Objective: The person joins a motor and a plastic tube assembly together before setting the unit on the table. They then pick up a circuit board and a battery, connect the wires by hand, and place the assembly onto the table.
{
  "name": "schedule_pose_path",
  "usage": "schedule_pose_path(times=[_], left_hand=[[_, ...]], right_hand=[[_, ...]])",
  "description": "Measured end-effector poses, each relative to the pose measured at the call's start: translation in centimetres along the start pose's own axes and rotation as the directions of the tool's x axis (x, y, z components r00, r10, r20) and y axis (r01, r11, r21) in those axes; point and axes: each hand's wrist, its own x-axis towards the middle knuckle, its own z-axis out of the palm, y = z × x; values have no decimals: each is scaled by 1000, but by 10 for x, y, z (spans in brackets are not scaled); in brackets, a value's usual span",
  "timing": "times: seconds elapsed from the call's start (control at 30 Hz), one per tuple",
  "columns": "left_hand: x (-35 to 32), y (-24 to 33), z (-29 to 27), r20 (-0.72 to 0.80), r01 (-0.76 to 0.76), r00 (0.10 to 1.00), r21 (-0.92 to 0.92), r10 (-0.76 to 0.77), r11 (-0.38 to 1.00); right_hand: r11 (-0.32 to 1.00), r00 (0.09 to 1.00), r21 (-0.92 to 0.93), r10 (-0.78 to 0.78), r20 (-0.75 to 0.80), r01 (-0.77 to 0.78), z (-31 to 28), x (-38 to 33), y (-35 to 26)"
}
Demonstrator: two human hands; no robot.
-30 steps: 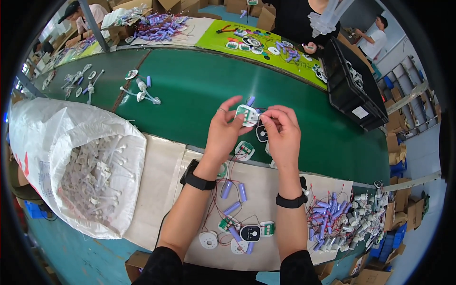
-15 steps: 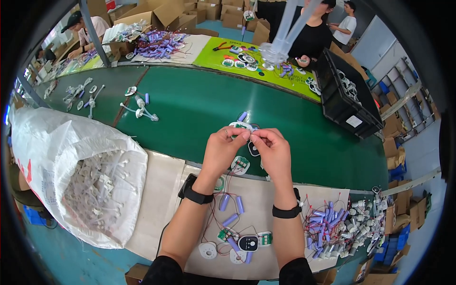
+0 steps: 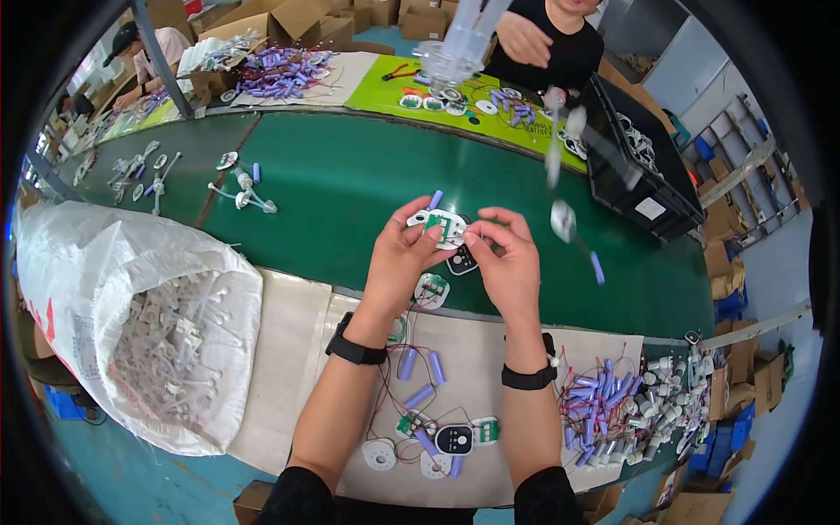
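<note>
We hold a small white disc (image 3: 442, 223) with a green board in it above the green belt (image 3: 332, 188). Our left hand (image 3: 398, 258) pinches its left edge between thumb and fingers; our right hand (image 3: 507, 262) grips the right edge with its fingertips, so both hands are closed on the disc. A purple cell (image 3: 435, 199) sticks up just behind it, seemingly tied to it by thin wires. Under our hands lie a dark round part (image 3: 461, 260) and another disc (image 3: 431, 290).

The wires look fine, so we judge that a hard tug or twist could tear one off the board. A loose pinch could drop the disc onto the belt among the other parts.
</note>
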Motion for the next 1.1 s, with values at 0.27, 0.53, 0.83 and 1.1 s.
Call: schedule_pose_path(times=[0.27, 0.53, 0.83, 1.1], left_hand=[[2, -7, -3, 45, 44, 998, -65, -41, 997], [-1, -10, 6, 39, 8, 999, -52, -6, 999], [-2, -4, 2, 28, -30, 999, 94, 27, 995], [-4, 4, 8, 5, 25, 1000, 46, -25, 999]], right_hand=[[983, 983, -32, -181, 25, 182, 6, -2, 2], [982, 987, -106, -158, -1, 157, 6, -4, -2], [997, 998, 49, -61, -31, 62, 16, -7, 1], [990, 989, -1, -144, -43, 144, 16, -6, -6]])
